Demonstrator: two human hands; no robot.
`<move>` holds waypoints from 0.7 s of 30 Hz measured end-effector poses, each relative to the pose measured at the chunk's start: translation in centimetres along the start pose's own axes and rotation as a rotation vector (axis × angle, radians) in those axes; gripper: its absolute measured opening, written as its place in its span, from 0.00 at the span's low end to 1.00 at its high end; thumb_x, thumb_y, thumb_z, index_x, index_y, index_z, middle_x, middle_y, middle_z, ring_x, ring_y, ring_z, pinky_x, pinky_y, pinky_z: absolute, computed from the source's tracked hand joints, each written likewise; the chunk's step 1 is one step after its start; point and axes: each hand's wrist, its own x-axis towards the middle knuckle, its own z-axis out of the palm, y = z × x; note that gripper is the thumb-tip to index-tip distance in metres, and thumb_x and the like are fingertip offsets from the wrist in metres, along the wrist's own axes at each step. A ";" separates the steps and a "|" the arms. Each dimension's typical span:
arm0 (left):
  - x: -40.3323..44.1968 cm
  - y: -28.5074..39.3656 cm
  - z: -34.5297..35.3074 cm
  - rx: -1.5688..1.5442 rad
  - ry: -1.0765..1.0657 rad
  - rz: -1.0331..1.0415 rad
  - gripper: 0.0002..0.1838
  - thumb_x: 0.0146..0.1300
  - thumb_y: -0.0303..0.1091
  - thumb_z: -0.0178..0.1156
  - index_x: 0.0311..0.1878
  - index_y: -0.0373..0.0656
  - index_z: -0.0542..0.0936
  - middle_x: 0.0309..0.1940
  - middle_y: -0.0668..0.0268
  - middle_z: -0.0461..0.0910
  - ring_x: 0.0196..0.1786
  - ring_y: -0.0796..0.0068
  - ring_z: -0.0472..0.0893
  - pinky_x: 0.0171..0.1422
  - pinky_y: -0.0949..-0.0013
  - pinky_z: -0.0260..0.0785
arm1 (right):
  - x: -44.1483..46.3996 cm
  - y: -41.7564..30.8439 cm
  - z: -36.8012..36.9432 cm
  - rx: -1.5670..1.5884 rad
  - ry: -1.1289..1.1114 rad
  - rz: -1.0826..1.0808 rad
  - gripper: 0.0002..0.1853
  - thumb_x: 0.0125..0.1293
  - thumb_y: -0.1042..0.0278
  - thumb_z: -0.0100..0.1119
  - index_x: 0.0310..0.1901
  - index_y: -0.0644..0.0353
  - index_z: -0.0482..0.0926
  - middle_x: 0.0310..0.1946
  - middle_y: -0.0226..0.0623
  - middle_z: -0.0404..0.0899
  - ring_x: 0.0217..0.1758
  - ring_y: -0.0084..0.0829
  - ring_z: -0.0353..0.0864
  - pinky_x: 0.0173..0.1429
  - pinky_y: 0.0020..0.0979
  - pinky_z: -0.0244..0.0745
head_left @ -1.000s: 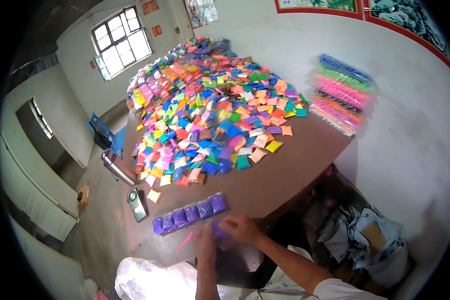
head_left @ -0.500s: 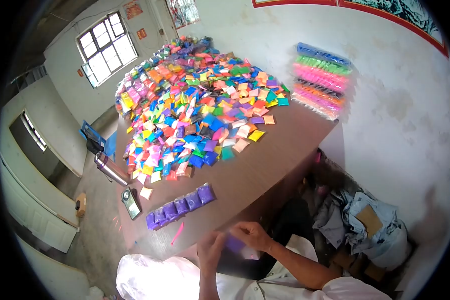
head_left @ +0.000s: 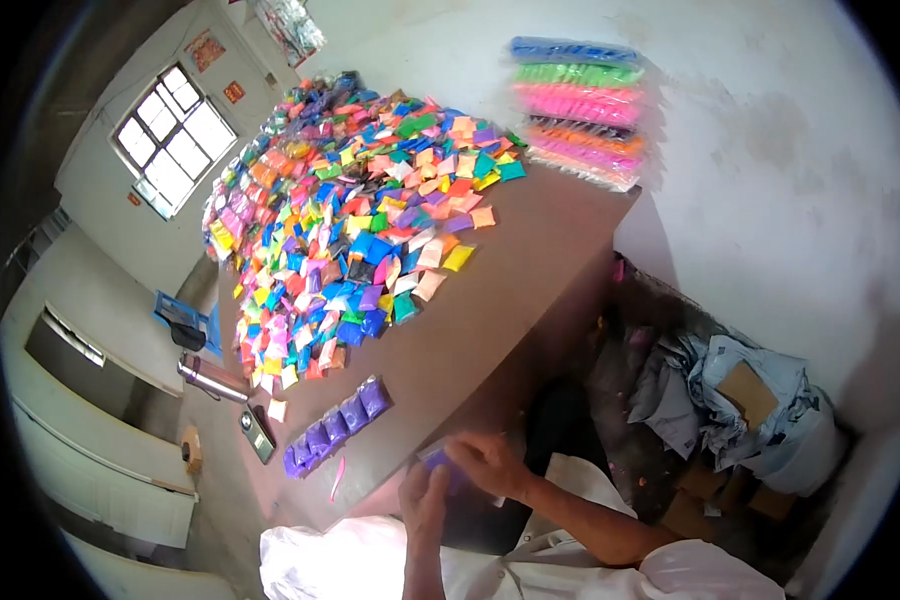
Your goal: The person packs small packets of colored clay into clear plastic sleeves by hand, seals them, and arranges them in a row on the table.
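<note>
Close to the table's front edge, my left hand [head_left: 424, 500] and my right hand [head_left: 485, 465] are near each other with a purple packet [head_left: 438, 459] between them. Fingers of both hands are closed on the packet; its lower part is blurred. A row of several purple packets [head_left: 336, 427] lies on the brown table [head_left: 490, 310], to the left of my hands. Beside the row is a thin pink strip [head_left: 338, 479].
A large heap of colourful packets [head_left: 360, 215] covers the back of the table. Stacked bundles [head_left: 578, 110] stand by the wall. A steel flask [head_left: 213, 378] and a small device [head_left: 257, 433] sit at the left edge. A white plastic bag [head_left: 335, 560] is in front; grey bags [head_left: 760, 400] lie right.
The view has turned, so the table things appear farther left and the floor bags show more. My hands have drawn away from the row of purple packets, still holding the single one.
</note>
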 end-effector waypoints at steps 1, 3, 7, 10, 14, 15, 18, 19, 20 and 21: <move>0.1 0.5 0.8 -0.023 0.014 -0.006 0.13 0.75 0.36 0.62 0.53 0.36 0.84 0.39 0.71 0.84 0.42 0.83 0.79 0.49 0.75 0.73 | 0.0 -0.5 -0.5 0.014 0.019 0.002 0.16 0.76 0.55 0.61 0.42 0.61 0.86 0.33 0.44 0.86 0.32 0.35 0.84 0.38 0.35 0.77; 0.7 1.3 2.3 0.005 -0.011 0.003 0.14 0.75 0.37 0.62 0.55 0.37 0.84 0.40 0.71 0.84 0.42 0.83 0.80 0.49 0.75 0.73 | 0.2 -1.2 -1.4 0.040 0.048 -0.001 0.16 0.75 0.55 0.61 0.42 0.61 0.85 0.32 0.45 0.85 0.31 0.36 0.83 0.38 0.35 0.77; 1.6 2.7 5.1 -0.053 -0.111 -0.002 0.16 0.76 0.40 0.63 0.57 0.38 0.83 0.42 0.70 0.86 0.42 0.83 0.82 0.45 0.76 0.74 | 0.6 -1.7 -3.6 0.068 0.121 0.019 0.14 0.76 0.59 0.61 0.44 0.63 0.86 0.32 0.40 0.85 0.34 0.28 0.83 0.41 0.31 0.77; 2.3 3.4 6.4 0.119 -0.105 -0.028 0.16 0.76 0.42 0.63 0.56 0.40 0.84 0.40 0.70 0.86 0.38 0.83 0.82 0.41 0.78 0.75 | 0.6 -1.9 -5.5 0.152 0.129 0.069 0.13 0.76 0.62 0.60 0.45 0.65 0.86 0.32 0.34 0.85 0.36 0.19 0.81 0.43 0.27 0.77; 2.4 4.7 8.2 0.116 -0.131 -0.125 0.17 0.72 0.35 0.61 0.59 0.36 0.81 0.43 0.68 0.83 0.43 0.79 0.80 0.45 0.74 0.73 | 0.9 -2.2 -7.4 0.127 0.119 0.060 0.13 0.76 0.62 0.60 0.45 0.65 0.85 0.31 0.34 0.83 0.37 0.19 0.79 0.43 0.27 0.75; 2.8 4.1 8.5 0.030 -0.158 -0.075 0.19 0.71 0.38 0.63 0.59 0.37 0.82 0.42 0.69 0.83 0.43 0.80 0.80 0.45 0.75 0.72 | 1.1 -1.9 -7.5 0.143 0.131 0.067 0.13 0.76 0.62 0.60 0.46 0.65 0.84 0.32 0.34 0.84 0.36 0.19 0.79 0.43 0.28 0.75; 3.9 3.5 9.2 0.045 -0.203 -0.064 0.17 0.73 0.42 0.66 0.55 0.39 0.82 0.39 0.68 0.85 0.38 0.81 0.82 0.43 0.76 0.75 | 1.5 -1.7 -7.8 0.234 0.264 0.052 0.13 0.77 0.62 0.59 0.46 0.65 0.84 0.32 0.34 0.83 0.36 0.19 0.78 0.42 0.27 0.75; 4.2 3.8 9.9 -0.022 -0.251 -0.057 0.16 0.73 0.42 0.67 0.53 0.40 0.82 0.37 0.69 0.84 0.35 0.82 0.81 0.41 0.77 0.74 | 1.6 -1.7 -8.1 0.233 0.277 0.058 0.13 0.77 0.62 0.59 0.46 0.65 0.84 0.32 0.34 0.83 0.36 0.19 0.78 0.42 0.27 0.75; 4.5 3.7 10.0 -0.021 -0.264 -0.065 0.16 0.73 0.42 0.67 0.53 0.40 0.82 0.37 0.69 0.84 0.35 0.82 0.81 0.41 0.77 0.74 | 1.7 -1.7 -8.4 0.231 0.311 0.058 0.14 0.76 0.59 0.61 0.45 0.64 0.84 0.33 0.41 0.84 0.35 0.28 0.82 0.41 0.31 0.77; 5.0 3.6 9.9 -0.001 -0.291 -0.068 0.16 0.72 0.42 0.67 0.53 0.40 0.82 0.37 0.70 0.84 0.34 0.82 0.80 0.40 0.77 0.73 | 1.8 -1.6 -8.8 0.227 0.343 0.060 0.15 0.75 0.57 0.62 0.45 0.64 0.84 0.33 0.47 0.84 0.33 0.37 0.86 0.40 0.34 0.78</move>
